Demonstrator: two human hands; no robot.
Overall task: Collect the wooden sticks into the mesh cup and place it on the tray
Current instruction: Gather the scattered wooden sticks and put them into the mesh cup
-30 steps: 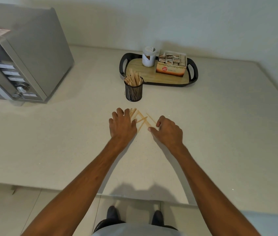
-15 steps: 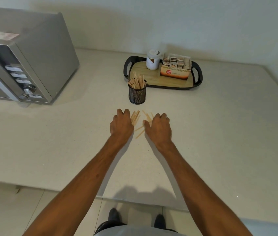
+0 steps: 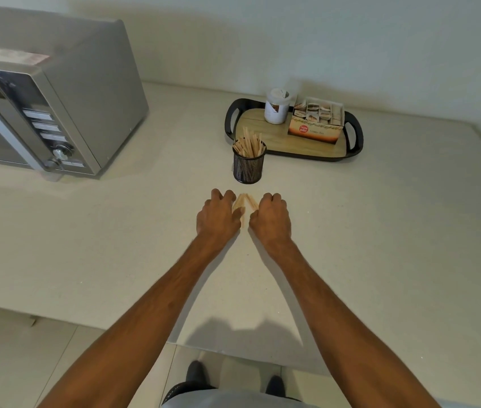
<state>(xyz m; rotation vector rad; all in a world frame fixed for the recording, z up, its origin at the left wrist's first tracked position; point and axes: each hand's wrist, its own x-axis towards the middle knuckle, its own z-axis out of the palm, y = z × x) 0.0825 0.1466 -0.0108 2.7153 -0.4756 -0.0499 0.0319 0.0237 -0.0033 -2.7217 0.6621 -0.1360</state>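
Two curled hands, left (image 3: 218, 214) and right (image 3: 271, 217), are pressed around loose sticks (image 3: 243, 203) so they can be bunched for the cup (image 3: 248, 166), near the tray (image 3: 354, 142).

mesh cup (image 3: 248, 166) blocks tray (image 3: 354, 145), counter (image 3: 395, 231) open

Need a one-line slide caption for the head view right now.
Left hand and right hand bracket loose wooden sticks on the counter, near the mesh cup standing beside the tray.

microwave (image 3: 42, 113) cut off left | sticks (image 3: 243, 203) partly hidden between hands
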